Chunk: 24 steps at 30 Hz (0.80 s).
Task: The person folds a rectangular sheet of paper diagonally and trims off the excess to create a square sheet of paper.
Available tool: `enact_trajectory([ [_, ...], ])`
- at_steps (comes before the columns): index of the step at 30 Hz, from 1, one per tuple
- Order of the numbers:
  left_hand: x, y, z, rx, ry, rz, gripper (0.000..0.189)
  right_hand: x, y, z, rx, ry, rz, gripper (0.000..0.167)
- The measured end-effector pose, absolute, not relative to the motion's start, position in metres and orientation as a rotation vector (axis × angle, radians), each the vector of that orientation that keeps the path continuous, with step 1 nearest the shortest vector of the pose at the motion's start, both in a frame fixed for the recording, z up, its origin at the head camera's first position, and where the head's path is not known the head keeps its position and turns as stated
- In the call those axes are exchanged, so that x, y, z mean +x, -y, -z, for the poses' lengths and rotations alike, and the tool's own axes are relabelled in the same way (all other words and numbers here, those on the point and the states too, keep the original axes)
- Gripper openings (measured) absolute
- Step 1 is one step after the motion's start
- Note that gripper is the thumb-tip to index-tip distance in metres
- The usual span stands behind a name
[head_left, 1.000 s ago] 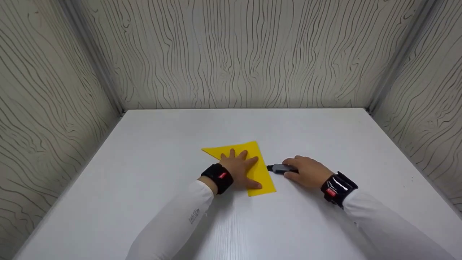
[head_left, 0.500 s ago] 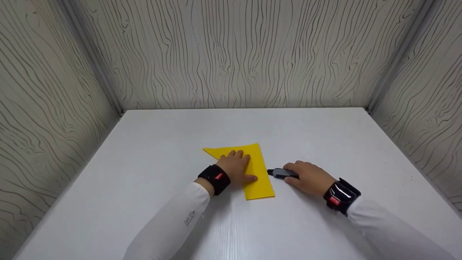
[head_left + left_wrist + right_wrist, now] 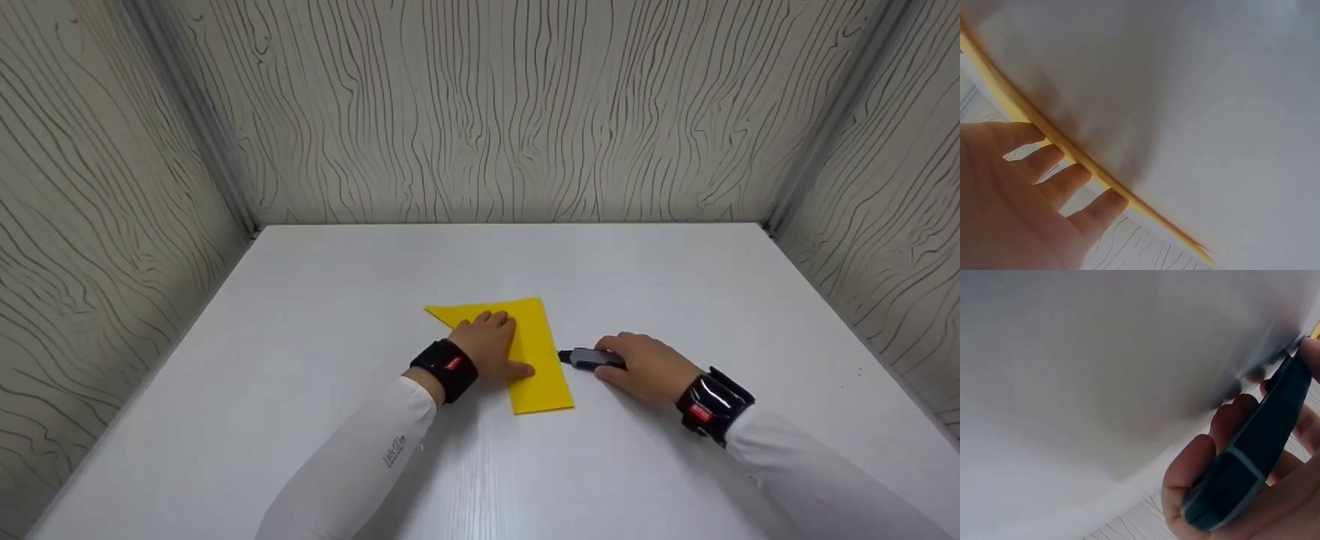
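A yellow sheet (image 3: 541,364), with a long pointed corner at its far left, lies flat on the white table. My left hand (image 3: 486,349) rests on it, fingers toward the far edge and thumb out to the right, covering part of its left side. In the left wrist view, the fingertips (image 3: 1107,203) touch the yellow sheet (image 3: 1016,107), seen nearly edge-on. My right hand (image 3: 649,366) grips a grey and black utility knife (image 3: 596,358), whose black front end meets the sheet's right edge. The right wrist view shows the curled fingers (image 3: 1188,461) around the knife's dark handle (image 3: 1252,450).
The white table (image 3: 337,285) extends around the sheet on every side. Pale wood-patterned panels (image 3: 480,112) stand behind it and at both sides, with grey posts at the back corners. A black band sits on each wrist.
The left hand's spread fingers have drawn closer together and back from the sheet's right edge. The sheet and knife have shifted slightly toward me and right, with the knife still at the edge.
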<state>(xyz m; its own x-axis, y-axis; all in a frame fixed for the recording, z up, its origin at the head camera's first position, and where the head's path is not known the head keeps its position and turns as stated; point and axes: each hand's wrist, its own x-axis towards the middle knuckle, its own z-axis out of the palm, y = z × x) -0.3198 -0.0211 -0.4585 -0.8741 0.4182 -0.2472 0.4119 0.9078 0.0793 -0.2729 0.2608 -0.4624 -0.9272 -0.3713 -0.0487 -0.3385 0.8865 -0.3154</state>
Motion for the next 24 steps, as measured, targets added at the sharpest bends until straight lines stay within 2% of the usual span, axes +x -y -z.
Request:
enact_trajectory([
  [24,-0.3173,0.0229,0.4562,0.633,-2.819,-0.028,0.099,-0.2780,-0.2562,0.4630,-0.501,-2.943,0.448,0.042],
])
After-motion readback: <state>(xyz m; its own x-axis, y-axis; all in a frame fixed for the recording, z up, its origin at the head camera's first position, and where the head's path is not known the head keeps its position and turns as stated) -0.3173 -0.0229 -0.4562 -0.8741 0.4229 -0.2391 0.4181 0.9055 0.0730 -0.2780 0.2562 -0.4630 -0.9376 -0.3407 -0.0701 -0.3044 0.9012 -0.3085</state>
